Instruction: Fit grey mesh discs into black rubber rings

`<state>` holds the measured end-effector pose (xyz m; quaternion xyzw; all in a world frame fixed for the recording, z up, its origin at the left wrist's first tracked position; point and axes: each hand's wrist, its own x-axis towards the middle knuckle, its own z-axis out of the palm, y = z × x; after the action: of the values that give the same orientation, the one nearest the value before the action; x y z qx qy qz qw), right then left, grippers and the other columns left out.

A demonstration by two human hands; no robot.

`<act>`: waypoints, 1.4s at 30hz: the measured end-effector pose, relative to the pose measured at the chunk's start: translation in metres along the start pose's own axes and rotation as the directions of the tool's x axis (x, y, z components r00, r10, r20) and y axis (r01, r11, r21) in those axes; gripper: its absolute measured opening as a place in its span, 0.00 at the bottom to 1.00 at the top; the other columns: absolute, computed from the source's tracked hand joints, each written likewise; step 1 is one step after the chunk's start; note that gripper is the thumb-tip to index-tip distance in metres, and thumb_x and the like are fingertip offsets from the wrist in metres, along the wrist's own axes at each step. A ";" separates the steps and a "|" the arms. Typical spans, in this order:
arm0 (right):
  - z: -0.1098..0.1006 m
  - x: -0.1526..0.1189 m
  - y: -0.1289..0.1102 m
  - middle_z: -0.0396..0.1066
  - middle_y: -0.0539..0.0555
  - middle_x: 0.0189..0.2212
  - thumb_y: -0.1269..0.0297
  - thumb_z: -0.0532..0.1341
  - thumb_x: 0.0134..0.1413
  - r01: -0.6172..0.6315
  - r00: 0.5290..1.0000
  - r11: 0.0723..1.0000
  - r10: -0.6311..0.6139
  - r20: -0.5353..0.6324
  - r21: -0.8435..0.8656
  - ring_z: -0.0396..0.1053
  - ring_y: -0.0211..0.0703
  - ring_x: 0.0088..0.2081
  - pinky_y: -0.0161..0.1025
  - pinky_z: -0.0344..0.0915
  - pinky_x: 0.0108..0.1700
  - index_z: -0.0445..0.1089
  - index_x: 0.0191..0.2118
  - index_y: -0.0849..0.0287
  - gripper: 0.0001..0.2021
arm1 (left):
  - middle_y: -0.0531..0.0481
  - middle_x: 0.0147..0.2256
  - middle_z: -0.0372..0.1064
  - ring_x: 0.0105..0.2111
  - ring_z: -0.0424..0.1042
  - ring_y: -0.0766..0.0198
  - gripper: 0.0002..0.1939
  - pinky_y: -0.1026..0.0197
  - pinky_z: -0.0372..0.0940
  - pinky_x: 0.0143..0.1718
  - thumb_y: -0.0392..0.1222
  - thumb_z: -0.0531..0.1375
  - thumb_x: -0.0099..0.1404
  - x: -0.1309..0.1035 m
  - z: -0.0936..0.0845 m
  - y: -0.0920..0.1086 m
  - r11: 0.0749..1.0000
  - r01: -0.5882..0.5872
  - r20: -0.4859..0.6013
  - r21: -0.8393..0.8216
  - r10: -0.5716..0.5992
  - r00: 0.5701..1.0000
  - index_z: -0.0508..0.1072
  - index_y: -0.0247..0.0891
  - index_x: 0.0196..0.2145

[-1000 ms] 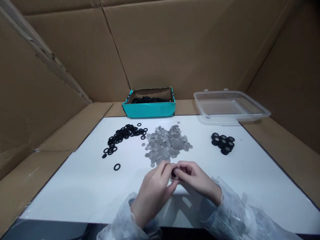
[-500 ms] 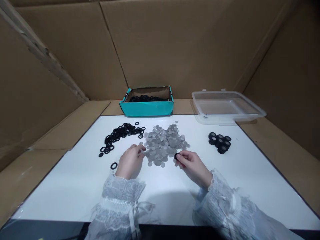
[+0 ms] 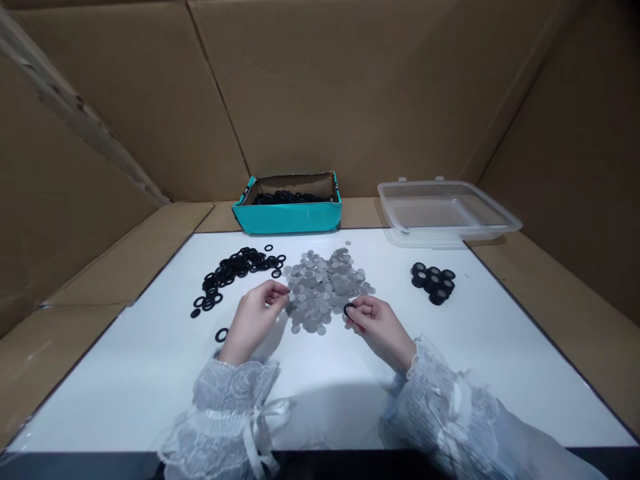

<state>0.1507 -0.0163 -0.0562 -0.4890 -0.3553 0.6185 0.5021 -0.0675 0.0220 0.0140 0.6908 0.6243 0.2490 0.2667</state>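
Note:
A heap of small grey discs (image 3: 323,283) lies at the middle of the white table. At its left edge is my left hand (image 3: 257,317), fingers pressed together; what they pinch, if anything, is too small to make out. My right hand (image 3: 383,327) pinches a black ring (image 3: 349,309) between thumb and fingers, just off the heap's right front edge. Loose black rings (image 3: 240,263) spread in a curved pile to the left, with a single ring (image 3: 221,335) beside my left wrist. Black pieces with grey centres (image 3: 434,281) are grouped on the right.
Behind the heap, a teal box (image 3: 287,218) holds many black rings. A clear plastic container (image 3: 450,233) stands at the back right, over the table's far edge. Cardboard walls (image 3: 350,87) enclose the white table (image 3: 330,387) at the back and sides.
My left hand has drawn its fingers together and turned at the heap's edge. My right hand still holds the black ring, whose opening now shows. The whole view has shifted slightly.

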 end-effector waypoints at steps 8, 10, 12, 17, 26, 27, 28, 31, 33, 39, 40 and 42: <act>0.018 0.010 -0.009 0.61 0.44 0.12 0.57 0.72 0.34 0.005 0.999 0.999 -0.006 0.032 0.036 0.54 0.28 0.16 0.31 0.48 0.21 0.66 0.22 0.62 0.16 | 0.52 0.24 0.67 0.22 0.66 0.64 0.14 0.62 0.62 0.24 0.48 0.54 0.56 0.015 0.024 0.035 0.961 -0.084 0.096 -0.263 0.112 0.989 0.70 0.37 0.34; 0.021 0.012 -0.009 0.62 0.44 0.12 0.57 0.72 0.34 -0.004 0.998 0.999 0.002 0.060 0.047 0.55 0.28 0.16 0.30 0.50 0.20 0.66 0.22 0.62 0.16 | 0.53 0.24 0.66 0.21 0.65 0.65 0.13 0.63 0.62 0.23 0.49 0.54 0.57 0.014 0.033 0.036 0.950 -0.090 0.102 -0.300 0.126 0.987 0.69 0.37 0.34; 0.021 0.012 -0.009 0.65 0.46 0.13 0.54 0.72 0.33 -0.022 0.996 0.998 0.016 0.087 0.061 0.58 0.29 0.15 0.30 0.54 0.19 0.66 0.21 0.62 0.19 | 0.54 0.23 0.65 0.20 0.65 0.65 0.13 0.63 0.61 0.23 0.49 0.54 0.58 0.010 0.040 0.034 0.941 -0.089 0.119 -0.326 0.134 0.984 0.68 0.37 0.34; 0.015 0.010 -0.007 0.72 0.52 0.17 0.48 0.73 0.27 -0.047 0.993 0.993 0.035 0.112 0.109 0.68 0.36 0.18 0.34 0.65 0.22 0.68 0.23 0.63 0.24 | 0.55 0.19 0.64 0.19 0.65 0.65 0.12 0.65 0.60 0.20 0.48 0.56 0.57 0.000 0.050 0.032 0.929 -0.047 0.199 -0.367 0.128 0.972 0.68 0.37 0.32; 0.017 0.006 -0.006 0.71 0.50 0.17 0.49 0.73 0.32 0.033 0.993 0.986 -0.050 0.103 0.162 0.67 0.34 0.18 0.33 0.63 0.22 0.69 0.25 0.62 0.21 | 0.51 0.22 0.70 0.23 0.69 0.63 0.09 0.63 0.63 0.26 0.45 0.59 0.55 -0.002 0.051 0.035 0.938 -0.075 0.109 -0.337 0.118 0.987 0.69 0.37 0.26; 0.017 0.006 -0.005 0.71 0.50 0.17 0.50 0.72 0.33 0.042 0.993 0.986 -0.059 0.099 0.162 0.66 0.34 0.18 0.33 0.63 0.23 0.69 0.25 0.62 0.20 | 0.52 0.23 0.70 0.24 0.69 0.63 0.08 0.63 0.63 0.27 0.45 0.59 0.55 -0.004 0.051 0.036 0.941 -0.086 0.089 -0.326 0.121 0.989 0.69 0.37 0.25; 0.016 0.005 -0.005 0.71 0.49 0.17 0.50 0.72 0.35 0.049 0.993 0.986 -0.065 0.096 0.161 0.66 0.33 0.18 0.33 0.62 0.23 0.69 0.25 0.61 0.20 | 0.52 0.23 0.70 0.25 0.69 0.63 0.08 0.63 0.63 0.27 0.44 0.60 0.54 -0.005 0.051 0.037 0.944 -0.094 0.073 -0.318 0.124 0.990 0.70 0.38 0.25; 0.016 0.005 -0.004 0.70 0.48 0.17 0.51 0.71 0.37 0.064 0.993 0.986 -0.077 0.085 0.156 0.65 0.32 0.18 0.33 0.62 0.23 0.69 0.26 0.61 0.19 | 0.52 0.24 0.71 0.26 0.69 0.63 0.07 0.63 0.63 0.28 0.44 0.60 0.54 -0.007 0.052 0.039 0.942 -0.091 0.066 -0.324 0.118 0.991 0.70 0.38 0.25; 0.016 0.005 -0.003 0.69 0.48 0.17 0.51 0.71 0.37 0.069 0.994 0.986 -0.081 0.077 0.149 0.64 0.32 0.18 0.33 0.62 0.24 0.68 0.26 0.61 0.18 | 0.51 0.25 0.71 0.27 0.70 0.61 0.08 0.62 0.64 0.29 0.45 0.60 0.54 -0.008 0.054 0.039 0.933 -0.064 0.082 -0.354 0.099 0.992 0.70 0.38 0.28; 0.019 0.005 -0.003 0.65 0.44 0.15 0.58 0.69 0.40 0.106 0.993 0.988 -0.110 0.035 0.112 0.61 0.30 0.17 0.31 0.58 0.23 0.65 0.26 0.60 0.14 | 0.51 0.22 0.70 0.20 0.67 0.65 0.16 0.64 0.62 0.20 0.48 0.60 0.53 -0.007 0.054 0.042 0.888 0.076 0.220 -0.453 0.029 0.975 0.73 0.33 0.35; 0.020 0.005 -0.004 0.64 0.44 0.15 0.59 0.69 0.40 0.119 0.992 0.987 -0.123 0.028 0.107 0.60 0.30 0.18 0.30 0.57 0.22 0.65 0.26 0.60 0.13 | 0.51 0.21 0.69 0.19 0.66 0.66 0.15 0.65 0.61 0.19 0.48 0.61 0.52 -0.007 0.053 0.043 0.880 0.098 0.238 -0.464 0.017 0.971 0.73 0.33 0.34; 0.021 0.005 -0.005 0.63 0.43 0.16 0.60 0.68 0.40 0.150 0.988 0.984 -0.152 0.014 0.101 0.59 0.29 0.19 0.30 0.55 0.23 0.65 0.26 0.60 0.12 | 0.52 0.21 0.69 0.18 0.65 0.68 0.15 0.66 0.60 0.18 0.48 0.62 0.51 -0.006 0.052 0.043 0.863 0.134 0.262 -0.487 -0.002 0.965 0.72 0.34 0.33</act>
<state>0.1323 -0.0095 -0.0470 -0.4281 -0.3656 0.6009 0.5674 -0.0019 0.0093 0.0051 0.6014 0.5233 0.3025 0.5225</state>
